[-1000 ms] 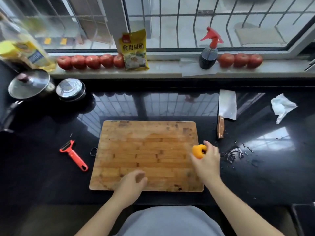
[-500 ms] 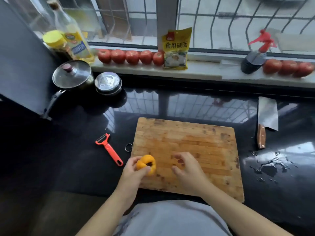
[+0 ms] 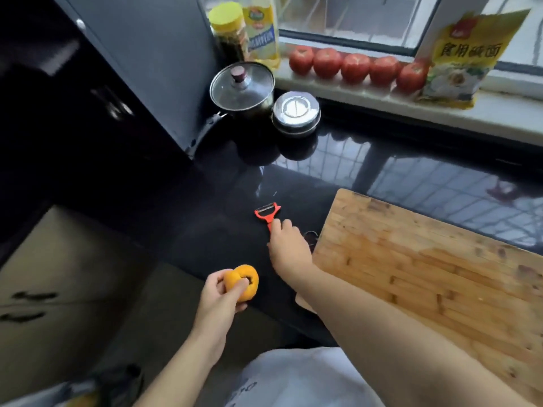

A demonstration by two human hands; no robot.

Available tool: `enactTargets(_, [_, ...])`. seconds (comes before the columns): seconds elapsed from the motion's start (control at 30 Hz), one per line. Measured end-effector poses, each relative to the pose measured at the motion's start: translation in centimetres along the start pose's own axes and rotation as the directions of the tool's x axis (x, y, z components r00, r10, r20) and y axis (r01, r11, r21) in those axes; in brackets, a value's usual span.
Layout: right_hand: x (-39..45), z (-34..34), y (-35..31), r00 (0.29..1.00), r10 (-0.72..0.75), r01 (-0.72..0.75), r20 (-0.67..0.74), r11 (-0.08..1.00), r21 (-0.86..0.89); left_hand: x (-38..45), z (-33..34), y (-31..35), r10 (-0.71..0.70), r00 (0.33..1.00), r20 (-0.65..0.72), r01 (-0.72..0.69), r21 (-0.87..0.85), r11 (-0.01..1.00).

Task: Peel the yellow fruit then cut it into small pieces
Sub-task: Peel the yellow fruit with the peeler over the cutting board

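My left hand (image 3: 219, 301) holds the small yellow-orange fruit (image 3: 245, 282) off the front edge of the black counter, fingers curled round it. The fruit shows a dark dimple at its top. My right hand (image 3: 289, 248) reaches left across the counter and its fingers cover the handle of the red peeler (image 3: 268, 212), whose metal blade head sticks out beyond the fingertips. The wooden cutting board (image 3: 426, 259) lies to the right of both hands with nothing on it.
A lidded pot (image 3: 241, 86) and a round steel lid (image 3: 295, 113) stand at the back left of the counter. Several tomatoes (image 3: 355, 67) and a yellow packet (image 3: 464, 58) sit on the windowsill. Oil bottles (image 3: 260, 30) stand in the corner.
The view swung left. My left hand carried the fruit off the board toward the counter's front edge. My right hand left the board and moved left onto the peeler's handle.
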State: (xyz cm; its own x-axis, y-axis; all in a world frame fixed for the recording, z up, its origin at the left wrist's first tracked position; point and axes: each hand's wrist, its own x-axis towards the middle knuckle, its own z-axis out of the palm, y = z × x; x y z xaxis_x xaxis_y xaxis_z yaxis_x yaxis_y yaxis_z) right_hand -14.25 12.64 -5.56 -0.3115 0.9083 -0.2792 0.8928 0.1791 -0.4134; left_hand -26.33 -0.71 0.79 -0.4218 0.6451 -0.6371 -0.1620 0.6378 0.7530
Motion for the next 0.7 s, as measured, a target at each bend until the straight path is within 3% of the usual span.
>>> enactTargets(0.17, [0.8,-3.0,1.5,0.981,0.175,-0.192,0.083,0.93,0.313,-0.7,0.7,0.8,0.038,0.988,0.147,-0.052,0.095,0.994])
enactTargets(0.3, [-4.6,-8.4,9.2,0.945,0.317,-0.302,0.075,0.767,0.567,-0.6,6.0,1.1,0.007,0.934,0.358,-0.06,0.137,0.989])
enactTargets(0.4, [-11.6,-10.7,16.6,0.806,0.588,-0.479,0.061,0.59,0.649,-1.0,12.5,0.9,-0.027,0.868,0.496,-0.063,0.164,0.984])
enactTargets(0.47, [-16.2,-10.8,20.8,0.694,0.715,-0.582,0.085,0.487,0.651,-1.3,16.9,0.7,-0.024,0.826,0.563,-0.144,0.253,0.957])
enactTargets(0.57, [-22.5,-10.4,25.3,0.531,0.845,-0.65,0.067,0.355,0.672,-1.6,23.4,-0.3,0.015,0.761,0.648,-0.393,0.443,0.806])
enactTargets(0.7, [-26.9,-9.8,27.5,0.452,0.889,-0.62,0.078,0.25,0.744,-1.7,29.0,-1.8,0.102,0.65,0.753,-0.693,0.533,0.484])
